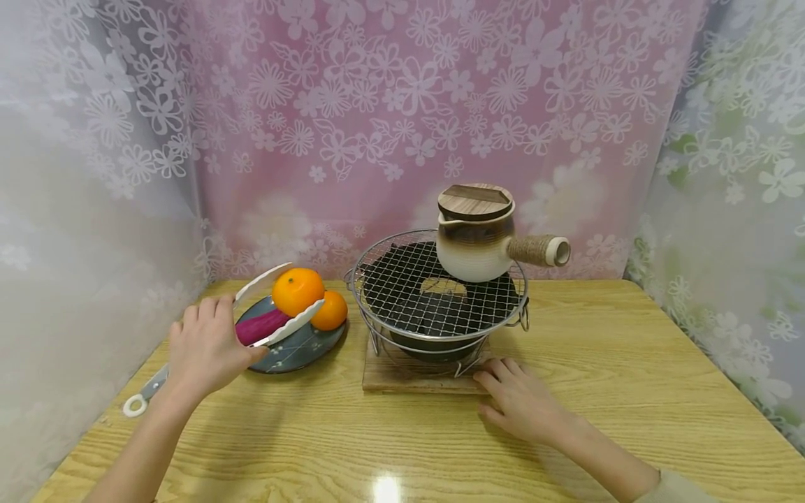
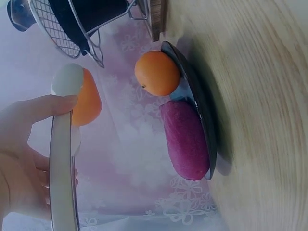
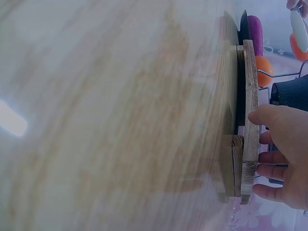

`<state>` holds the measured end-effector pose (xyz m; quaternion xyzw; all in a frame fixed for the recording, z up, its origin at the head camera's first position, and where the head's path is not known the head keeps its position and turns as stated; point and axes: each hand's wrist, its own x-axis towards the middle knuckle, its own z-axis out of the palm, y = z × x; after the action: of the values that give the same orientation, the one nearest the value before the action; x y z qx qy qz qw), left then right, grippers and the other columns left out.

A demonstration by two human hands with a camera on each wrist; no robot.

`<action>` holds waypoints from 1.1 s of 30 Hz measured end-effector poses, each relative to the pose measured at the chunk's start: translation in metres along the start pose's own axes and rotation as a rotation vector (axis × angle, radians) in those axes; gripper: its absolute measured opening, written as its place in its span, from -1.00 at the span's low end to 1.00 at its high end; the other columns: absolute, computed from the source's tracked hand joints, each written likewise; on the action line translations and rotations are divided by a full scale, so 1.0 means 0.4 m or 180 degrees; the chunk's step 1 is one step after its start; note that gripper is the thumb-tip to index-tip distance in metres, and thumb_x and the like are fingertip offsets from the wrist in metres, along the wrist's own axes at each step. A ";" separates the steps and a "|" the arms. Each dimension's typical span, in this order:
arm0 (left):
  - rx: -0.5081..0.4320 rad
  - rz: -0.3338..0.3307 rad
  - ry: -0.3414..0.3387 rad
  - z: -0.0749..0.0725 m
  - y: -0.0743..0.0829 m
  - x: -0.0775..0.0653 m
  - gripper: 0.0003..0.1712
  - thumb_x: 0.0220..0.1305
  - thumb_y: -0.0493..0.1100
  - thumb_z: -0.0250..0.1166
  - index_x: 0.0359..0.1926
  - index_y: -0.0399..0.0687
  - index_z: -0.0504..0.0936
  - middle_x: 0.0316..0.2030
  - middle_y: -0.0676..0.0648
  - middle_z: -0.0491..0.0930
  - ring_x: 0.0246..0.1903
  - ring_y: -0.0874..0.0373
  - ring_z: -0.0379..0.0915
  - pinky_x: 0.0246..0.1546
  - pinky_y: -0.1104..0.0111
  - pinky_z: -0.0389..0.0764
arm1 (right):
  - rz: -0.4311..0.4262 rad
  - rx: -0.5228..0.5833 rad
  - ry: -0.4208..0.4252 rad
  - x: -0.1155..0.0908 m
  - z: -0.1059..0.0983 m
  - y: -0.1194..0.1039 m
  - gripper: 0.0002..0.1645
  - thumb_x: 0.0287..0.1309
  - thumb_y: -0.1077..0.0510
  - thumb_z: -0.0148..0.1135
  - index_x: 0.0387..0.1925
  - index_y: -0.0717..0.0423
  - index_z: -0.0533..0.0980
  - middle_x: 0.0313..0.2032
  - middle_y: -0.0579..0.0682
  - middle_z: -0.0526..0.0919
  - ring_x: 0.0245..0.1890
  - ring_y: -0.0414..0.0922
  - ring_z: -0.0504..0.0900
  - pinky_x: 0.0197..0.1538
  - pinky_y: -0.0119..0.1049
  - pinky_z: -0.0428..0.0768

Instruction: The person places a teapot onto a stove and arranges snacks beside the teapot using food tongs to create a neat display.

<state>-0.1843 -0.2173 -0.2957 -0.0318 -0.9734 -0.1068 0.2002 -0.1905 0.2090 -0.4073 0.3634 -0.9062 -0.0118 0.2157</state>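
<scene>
Pink floral curtain (image 1: 409, 126) backs the table (image 1: 585, 342). Left hand (image 1: 207, 342) grips tongs (image 1: 294, 323), one orange (image 1: 298, 292) already raised clear of the dark plate (image 1: 286, 362); purple sweet potato (image 1: 260, 327) and second orange (image 1: 333, 316) remain on it. Right hand (image 1: 525, 404) rests, fingers relaxed, on the wooden board (image 1: 409, 383)

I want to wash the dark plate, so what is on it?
On the plate lie a purple vegetable and one orange; a second orange is held above it in tongs by the left hand. The plate's surface beneath the food cannot be seen.
</scene>
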 end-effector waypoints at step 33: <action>-0.0068 0.0028 0.0013 -0.027 0.041 0.023 0.04 -0.26 0.05 0.50 0.17 -0.44 0.25 0.04 -0.41 0.29 -0.06 -0.33 0.13 -0.20 -0.10 0.20 | -0.0029 0.0037 -0.0013 0.003 -0.004 0.001 -0.55 -0.01 -0.03 0.31 -0.16 0.17 0.51 -0.17 0.05 0.48 -0.22 0.00 0.44 -0.16 -0.12 0.47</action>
<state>-0.1869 -0.2037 -0.2794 -0.0380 -0.9716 -0.1164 0.2024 -0.1910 0.2085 -0.4055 0.3688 -0.9050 -0.0082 0.2117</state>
